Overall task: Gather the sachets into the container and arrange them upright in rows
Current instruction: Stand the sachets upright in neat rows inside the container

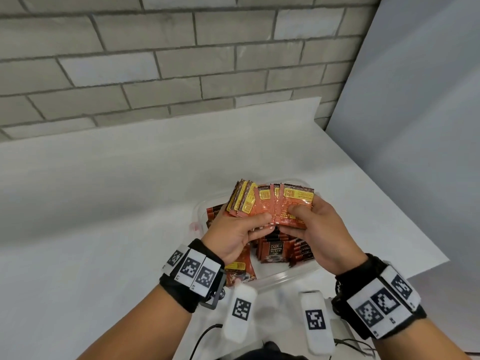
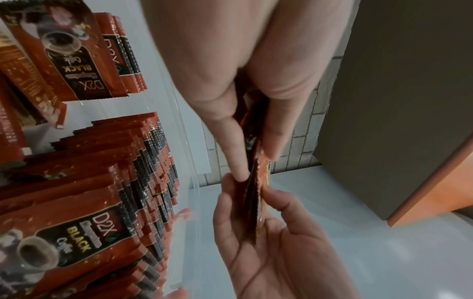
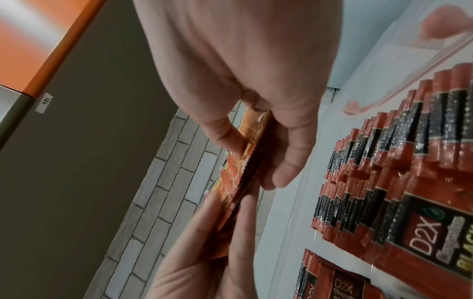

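Observation:
Both hands hold a fan of red-and-yellow coffee sachets [image 1: 270, 201] above a clear plastic container [image 1: 283, 278] on the white table. My left hand [image 1: 235, 233] pinches the left part of the fan, thumb on the near side. My right hand [image 1: 315, 229] pinches the right part, thumb pressed on the front sachet [image 1: 298, 201]. Edge-on, the held bundle [image 2: 256, 194] shows in the left wrist view between both hands' fingers, and again as the bundle [image 3: 243, 161] in the right wrist view. Inside the container several sachets [image 1: 275, 252] stand upright in rows, also seen as rows [image 2: 115, 182] and rows [image 3: 399, 172].
A few sachets [image 1: 240, 271] lie loose at the container's near left. The white table [image 1: 117, 190] stretches left and back to a brick wall [image 1: 155, 61]. A grey panel [image 1: 415, 126] stands at the right. Cables [image 1: 205, 333] trail at the near edge.

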Demonstrator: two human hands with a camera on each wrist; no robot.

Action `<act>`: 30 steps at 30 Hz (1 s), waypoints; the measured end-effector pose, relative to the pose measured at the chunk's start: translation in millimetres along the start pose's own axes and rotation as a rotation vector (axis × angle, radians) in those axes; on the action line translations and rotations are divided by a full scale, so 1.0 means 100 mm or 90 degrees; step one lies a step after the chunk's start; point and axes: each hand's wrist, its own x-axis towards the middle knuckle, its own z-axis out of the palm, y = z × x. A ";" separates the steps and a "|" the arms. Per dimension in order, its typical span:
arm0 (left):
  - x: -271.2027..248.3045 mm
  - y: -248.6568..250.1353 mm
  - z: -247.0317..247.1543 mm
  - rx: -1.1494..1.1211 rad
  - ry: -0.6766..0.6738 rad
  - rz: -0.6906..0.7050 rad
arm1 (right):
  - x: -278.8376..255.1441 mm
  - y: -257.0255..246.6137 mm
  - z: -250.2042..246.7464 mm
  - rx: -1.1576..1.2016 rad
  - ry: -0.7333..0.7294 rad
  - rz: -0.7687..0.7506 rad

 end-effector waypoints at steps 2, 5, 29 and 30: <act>0.02 0.02 0.01 -0.046 0.019 -0.006 | 0.01 0.00 -0.02 -0.012 0.010 -0.004; 0.01 0.07 0.00 -0.126 0.034 -0.040 | 0.01 -0.01 -0.06 -0.025 0.022 -0.012; 0.05 0.19 -0.01 0.225 -0.094 -0.032 | 0.06 -0.10 -0.08 -0.013 -0.048 -0.012; 0.06 0.18 -0.01 0.231 -0.101 -0.027 | 0.07 -0.10 -0.08 -0.006 -0.043 -0.013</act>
